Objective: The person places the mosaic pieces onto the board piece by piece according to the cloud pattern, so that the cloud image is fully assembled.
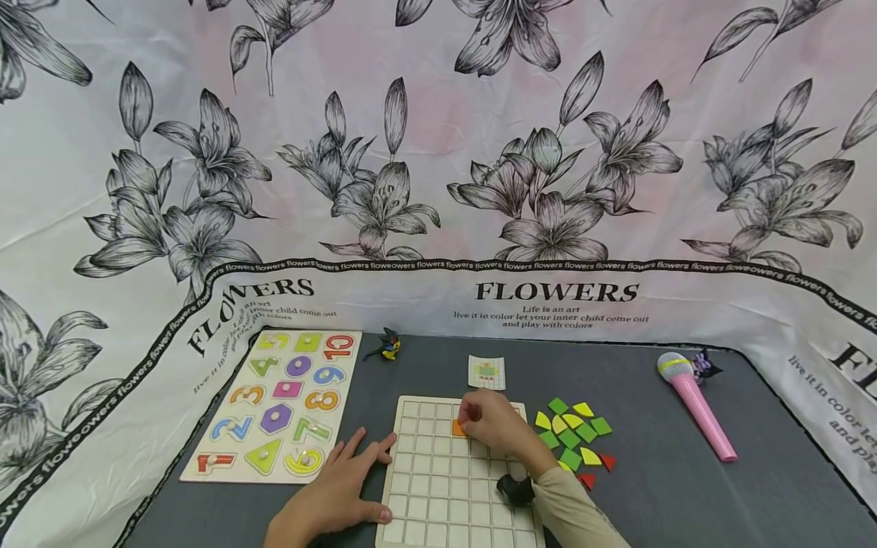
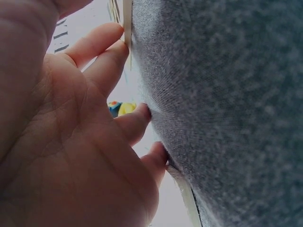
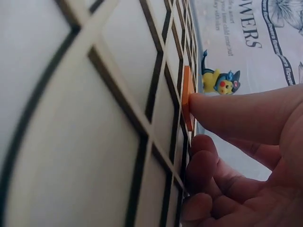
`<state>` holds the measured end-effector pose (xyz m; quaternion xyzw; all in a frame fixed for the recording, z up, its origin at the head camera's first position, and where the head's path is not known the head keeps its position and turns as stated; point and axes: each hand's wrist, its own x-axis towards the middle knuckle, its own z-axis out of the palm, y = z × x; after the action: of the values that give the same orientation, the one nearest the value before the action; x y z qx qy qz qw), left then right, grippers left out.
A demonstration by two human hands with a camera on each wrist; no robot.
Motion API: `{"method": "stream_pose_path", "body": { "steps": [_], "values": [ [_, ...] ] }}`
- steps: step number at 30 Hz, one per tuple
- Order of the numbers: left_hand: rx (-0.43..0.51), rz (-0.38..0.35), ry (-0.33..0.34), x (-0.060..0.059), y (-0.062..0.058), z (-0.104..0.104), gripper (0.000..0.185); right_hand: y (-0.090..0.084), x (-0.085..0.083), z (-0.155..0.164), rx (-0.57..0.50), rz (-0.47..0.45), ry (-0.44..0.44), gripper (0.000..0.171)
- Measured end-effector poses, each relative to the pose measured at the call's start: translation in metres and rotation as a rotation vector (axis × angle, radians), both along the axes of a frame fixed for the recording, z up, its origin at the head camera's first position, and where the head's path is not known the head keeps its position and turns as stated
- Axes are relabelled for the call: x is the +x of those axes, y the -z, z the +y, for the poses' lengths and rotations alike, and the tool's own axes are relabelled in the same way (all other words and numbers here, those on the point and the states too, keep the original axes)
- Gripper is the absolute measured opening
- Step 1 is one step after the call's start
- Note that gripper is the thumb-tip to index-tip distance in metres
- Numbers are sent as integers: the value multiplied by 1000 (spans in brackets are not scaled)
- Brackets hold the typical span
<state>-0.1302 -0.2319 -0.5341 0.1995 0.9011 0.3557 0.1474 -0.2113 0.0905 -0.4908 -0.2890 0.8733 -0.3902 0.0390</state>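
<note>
In the head view a pale wooden grid board (image 1: 428, 483) lies on the dark table. My left hand (image 1: 336, 487) is spread beside it, thumb and fingertips touching the board's left edge. The left wrist view shows these fingers (image 2: 102, 66) against the board's edge and the grey cloth. Over the board's upper part, my right hand (image 1: 496, 422) holds an orange square tile (image 1: 458, 428) at the grid. In the right wrist view the thumb presses on the orange tile (image 3: 187, 94), which sits slightly raised over the cells; the fingers' contact with it is partly hidden.
Green, yellow and red tiles (image 1: 569, 438) lie right of the board. A small pattern card (image 1: 486, 373) is behind it. To the left is a number puzzle board (image 1: 274, 403). Small figures (image 1: 390, 344) stand at the back, and a pink toy microphone (image 1: 702, 415) lies at right.
</note>
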Motion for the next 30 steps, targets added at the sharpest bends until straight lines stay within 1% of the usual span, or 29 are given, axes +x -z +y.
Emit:
{"method": "stream_pose_path", "body": {
  "steps": [3, 8, 10, 14, 17, 20, 25, 30],
  "values": [
    [-4, 1, 3, -1, -1, 1, 108, 0, 0, 2, -14, -17, -3, 18],
    [-9, -2, 3, 0, -1, 1, 108, -3, 2, 11, -116, -149, 2, 5],
    [-7, -4, 0, 1, -3, 1, 108, -5, 2, 15, -148, -171, 21, 4],
    [4, -1, 7, 3, -8, 3, 107, -10, 2, 27, -181, -148, 62, 3],
    [6, -5, 9, 4, -11, 4, 108, -14, 4, 38, -202, -148, 94, 9],
    [1, -15, 6, 2, -8, 3, 109, -19, 5, 49, -209, -148, 117, 15],
    [-4, -14, 4, -1, -1, 0, 109, -24, 6, 67, -200, -151, 138, 20],
    [-2, 2, 7, -1, 1, 0, 109, -27, 5, 87, -186, -140, 172, 24]
  ]
}}
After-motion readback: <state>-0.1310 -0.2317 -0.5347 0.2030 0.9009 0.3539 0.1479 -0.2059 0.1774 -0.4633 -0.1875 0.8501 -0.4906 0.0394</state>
